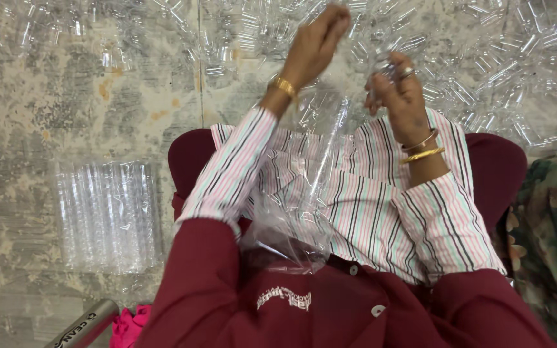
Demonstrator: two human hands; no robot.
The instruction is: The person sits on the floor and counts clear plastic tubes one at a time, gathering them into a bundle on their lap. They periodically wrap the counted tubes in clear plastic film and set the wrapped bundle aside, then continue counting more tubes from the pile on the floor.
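Note:
My left hand (314, 45) is raised with its fingers pinched on the top edge of a clear plastic bag (304, 193) that hangs down into my lap. My right hand (400, 87) is closed around a small clear plastic piece (385, 64) near the bag's mouth. Both wrists carry gold bangles. My sleeves are striped in pink, white and green under a maroon garment. A heap of clear plastic pieces (485, 58) lies on the floor just beyond my hands.
A packed clear bag of plastic tubes (107, 216) lies on the worn grey floor (46, 96) at my left. A metal bar (82, 325) and pink cloth (127, 325) sit at the lower left. Flowered fabric (549, 238) is at the right edge.

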